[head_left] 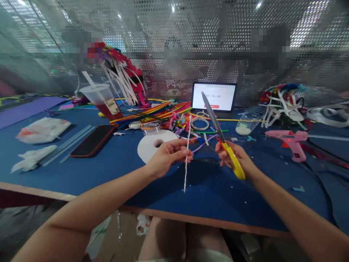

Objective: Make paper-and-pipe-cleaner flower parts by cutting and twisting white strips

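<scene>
Blue table (109, 171) sits cluttered before a perforated screen. Above its near edge, the left hand (169, 154) pinches a thin white pipe cleaner (187, 156) held upright, while the right hand (234, 156) closes around yellow-handled scissors (218, 131), blades pointing up beside the pipe cleaner.

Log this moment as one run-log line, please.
left hand: pinching white pipe cleaner upright | right hand: holding yellow-handled scissors, blades closed, pointing up | over blue table
</scene>
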{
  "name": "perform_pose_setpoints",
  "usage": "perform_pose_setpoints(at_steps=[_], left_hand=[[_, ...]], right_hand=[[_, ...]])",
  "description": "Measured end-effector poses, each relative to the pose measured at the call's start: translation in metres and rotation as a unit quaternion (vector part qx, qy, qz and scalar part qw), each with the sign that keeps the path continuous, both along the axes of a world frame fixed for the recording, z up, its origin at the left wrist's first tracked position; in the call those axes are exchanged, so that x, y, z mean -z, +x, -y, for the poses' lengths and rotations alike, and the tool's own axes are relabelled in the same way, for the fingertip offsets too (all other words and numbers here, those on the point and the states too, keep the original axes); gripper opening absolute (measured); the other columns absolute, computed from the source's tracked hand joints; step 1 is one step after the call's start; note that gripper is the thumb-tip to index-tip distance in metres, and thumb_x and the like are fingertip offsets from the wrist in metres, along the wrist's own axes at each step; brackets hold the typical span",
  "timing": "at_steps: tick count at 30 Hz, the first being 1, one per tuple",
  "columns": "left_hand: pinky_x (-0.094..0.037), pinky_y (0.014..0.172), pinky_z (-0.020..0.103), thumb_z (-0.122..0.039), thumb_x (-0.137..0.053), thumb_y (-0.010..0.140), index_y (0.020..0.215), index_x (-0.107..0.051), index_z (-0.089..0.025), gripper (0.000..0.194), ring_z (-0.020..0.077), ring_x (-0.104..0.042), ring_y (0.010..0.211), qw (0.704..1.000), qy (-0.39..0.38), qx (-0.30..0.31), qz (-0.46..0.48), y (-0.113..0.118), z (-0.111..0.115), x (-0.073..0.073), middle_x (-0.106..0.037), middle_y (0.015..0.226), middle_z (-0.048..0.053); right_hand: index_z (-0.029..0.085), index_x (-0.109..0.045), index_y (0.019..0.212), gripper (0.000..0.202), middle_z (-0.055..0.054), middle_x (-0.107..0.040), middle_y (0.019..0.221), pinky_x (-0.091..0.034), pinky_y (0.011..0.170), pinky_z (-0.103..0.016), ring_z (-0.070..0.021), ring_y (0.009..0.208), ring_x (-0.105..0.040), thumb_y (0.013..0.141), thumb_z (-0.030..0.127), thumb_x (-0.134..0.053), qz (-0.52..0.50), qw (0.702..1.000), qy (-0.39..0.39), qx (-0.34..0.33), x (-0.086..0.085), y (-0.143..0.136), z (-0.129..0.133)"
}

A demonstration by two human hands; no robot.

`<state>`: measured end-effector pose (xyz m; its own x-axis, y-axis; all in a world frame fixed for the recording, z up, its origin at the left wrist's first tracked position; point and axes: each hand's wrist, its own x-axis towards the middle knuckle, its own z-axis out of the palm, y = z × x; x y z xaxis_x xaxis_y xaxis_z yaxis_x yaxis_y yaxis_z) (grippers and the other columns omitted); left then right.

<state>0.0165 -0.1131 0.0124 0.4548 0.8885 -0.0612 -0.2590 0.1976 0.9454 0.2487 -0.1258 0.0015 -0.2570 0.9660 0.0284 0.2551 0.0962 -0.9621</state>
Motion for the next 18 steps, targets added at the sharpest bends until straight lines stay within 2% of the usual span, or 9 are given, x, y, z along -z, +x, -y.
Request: perform_pose_setpoints(at_steps=[2, 5, 8, 11, 14, 18], left_hand=[[-0.051, 0.059, 0.019, -0.019, -0.071, 0.067, 0.103, -0.059, -0.013, 0.038, 0.01, -0.064, 0.061, 1.0, 0.002, 0.015, 0.0, 0.004, 0.003, 0.002, -0.068, 0.071, 0.003], [-0.051, 0.057, 0.02, -0.019, -0.072, 0.066, 0.104, -0.054, -0.013, 0.042, 0.0112, -0.064, 0.059, 1.0, 0.0, 0.028, -0.012, 0.009, 0.008, 0.005, -0.068, 0.069, 0.003], [-0.052, 0.058, 0.023, -0.019, -0.072, 0.066, 0.099, -0.047, -0.016, 0.041, 0.0127, -0.064, 0.058, 0.999, 0.011, 0.037, -0.033, 0.015, 0.013, 0.008, -0.068, 0.067, 0.002], [-0.052, 0.057, 0.023, -0.019, -0.071, 0.067, 0.096, -0.04, -0.019, 0.042, 0.0136, -0.065, 0.058, 0.998, 0.023, 0.052, -0.042, 0.02, 0.018, 0.01, -0.066, 0.064, -0.001], [-0.052, 0.058, 0.023, -0.02, -0.072, 0.067, 0.096, -0.04, -0.02, 0.043, 0.0142, -0.065, 0.06, 0.997, 0.02, 0.058, -0.041, 0.023, 0.021, 0.012, -0.066, 0.064, -0.002], [-0.054, 0.065, 0.028, -0.025, -0.07, 0.069, 0.095, -0.049, -0.018, 0.034, 0.0165, -0.067, 0.069, 0.996, -0.017, 0.072, -0.041, 0.022, 0.022, 0.012, -0.068, 0.072, 0.003]], right_hand=[[0.021, -0.041, 0.073, 0.038, 0.007, -0.048, 0.056, -0.036, 0.043, -0.022, -0.007, 0.043, -0.042, 0.06, 0.045, -0.067, -0.065, 0.997, -0.036, 0.022, -0.001, -0.017, 0.005], [0.02, -0.042, 0.074, 0.038, 0.004, -0.059, 0.065, -0.035, 0.041, -0.02, -0.0052, 0.043, -0.042, 0.06, 0.042, -0.07, -0.119, 0.99, -0.063, 0.031, -0.002, -0.033, 0.012], [0.02, -0.044, 0.074, 0.038, 0.003, -0.063, 0.071, -0.035, 0.04, -0.019, -0.003, 0.041, -0.04, 0.059, 0.04, -0.072, -0.164, 0.983, -0.073, 0.046, -0.001, -0.041, 0.014], [0.02, -0.042, 0.074, 0.041, 0.005, -0.062, 0.066, -0.034, 0.039, -0.018, -0.0028, 0.039, -0.041, 0.056, 0.038, -0.075, -0.205, 0.974, -0.084, 0.055, 0.004, -0.044, 0.016], [0.021, -0.04, 0.073, 0.043, 0.007, -0.061, 0.061, -0.033, 0.037, -0.018, -0.0033, 0.038, -0.042, 0.054, 0.036, -0.076, -0.245, 0.963, -0.091, 0.062, 0.008, -0.047, 0.016], [0.021, -0.038, 0.073, 0.046, 0.006, -0.063, 0.062, -0.031, 0.034, -0.018, -0.0031, 0.035, -0.041, 0.053, 0.036, -0.077, -0.269, 0.957, -0.077, 0.081, 0.008, -0.046, 0.016]])
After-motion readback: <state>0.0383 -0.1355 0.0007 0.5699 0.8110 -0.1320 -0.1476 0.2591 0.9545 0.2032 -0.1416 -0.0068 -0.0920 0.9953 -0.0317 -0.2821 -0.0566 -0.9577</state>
